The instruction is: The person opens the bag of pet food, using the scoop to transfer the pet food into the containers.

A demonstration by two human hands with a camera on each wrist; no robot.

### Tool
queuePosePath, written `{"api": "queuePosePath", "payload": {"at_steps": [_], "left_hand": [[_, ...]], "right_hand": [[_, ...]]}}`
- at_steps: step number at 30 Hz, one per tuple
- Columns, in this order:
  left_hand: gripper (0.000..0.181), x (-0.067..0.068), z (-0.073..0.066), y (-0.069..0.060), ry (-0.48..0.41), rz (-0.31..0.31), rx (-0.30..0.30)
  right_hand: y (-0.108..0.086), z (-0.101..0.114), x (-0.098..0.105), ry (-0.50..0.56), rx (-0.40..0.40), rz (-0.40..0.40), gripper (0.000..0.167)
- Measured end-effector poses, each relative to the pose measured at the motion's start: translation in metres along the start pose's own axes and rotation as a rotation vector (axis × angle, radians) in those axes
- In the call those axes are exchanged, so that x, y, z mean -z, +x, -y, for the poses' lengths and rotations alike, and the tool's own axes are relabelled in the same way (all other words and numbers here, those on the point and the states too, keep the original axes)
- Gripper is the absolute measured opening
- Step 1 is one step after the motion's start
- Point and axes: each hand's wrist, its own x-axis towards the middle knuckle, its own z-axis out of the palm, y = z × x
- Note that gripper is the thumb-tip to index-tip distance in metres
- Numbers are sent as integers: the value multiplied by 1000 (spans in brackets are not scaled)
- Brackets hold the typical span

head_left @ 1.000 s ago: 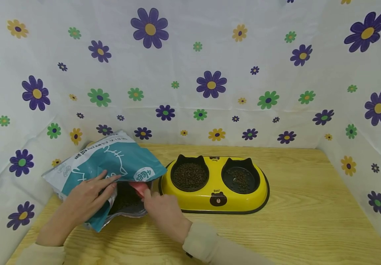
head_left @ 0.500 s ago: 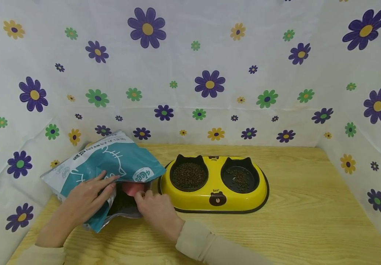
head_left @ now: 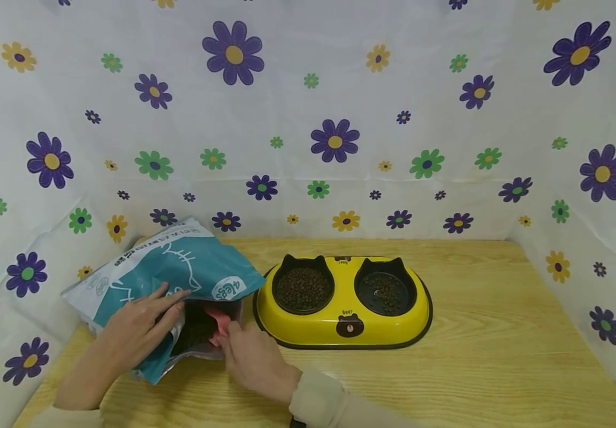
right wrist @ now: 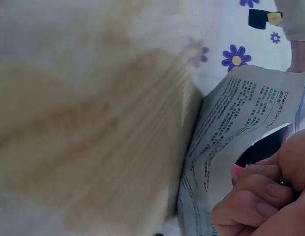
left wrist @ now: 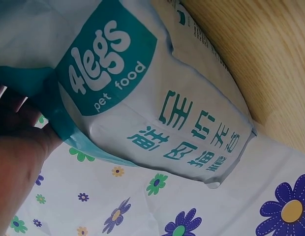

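Note:
A teal and white pet food bag point(head_left: 201, 261) lies at the left of the table, its mouth gaping toward me. At that mouth my left hand point(head_left: 135, 324) grips the bag's edge; the left wrist view shows the hand point(left wrist: 24, 132) beside the printed bag point(left wrist: 142, 103). My right hand point(head_left: 257, 359) holds a pink scoop point(head_left: 218, 324) by its handle, inside the opening. Only a bit of the scoop point(right wrist: 237, 172) shows in the right wrist view, beside the curled fingers point(right wrist: 256, 196). Kibble in the bag looks dark and indistinct.
Right of the bag stands a yellow double feeder point(head_left: 348, 297). Its left black bowl point(head_left: 289, 310) holds a heap of brown kibble point(head_left: 304, 289); its right bowl point(head_left: 408, 291) has a smaller patch. Flower-printed white cloth point(head_left: 286, 101) walls the wooden table point(head_left: 479, 333).
The scoop has moved slightly left and down in the bag's mouth, turning as my right hand moved with it. My left hand keeps its place on the bag. The head view has shifted a little.

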Motion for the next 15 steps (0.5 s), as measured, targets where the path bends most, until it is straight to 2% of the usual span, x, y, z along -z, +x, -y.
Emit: {"api": "queuePosePath", "payload": {"at_steps": [5,8,11,15], "left_hand": [[38,-1,0,-1,5,-20,-5],[37,-1,0,-2,3,-22,-11],[37,-1,-1,-2,-1,-27,-15],[36,-1,-1,-2,0,-36,-16]], "right_hand": [[0,-2,0,361,-117,75,25],[0,-3,1,527,-167,101,26],[0,-4,1,628,-202,111,25],[0,-4,2,692,-244,113,26]]}}
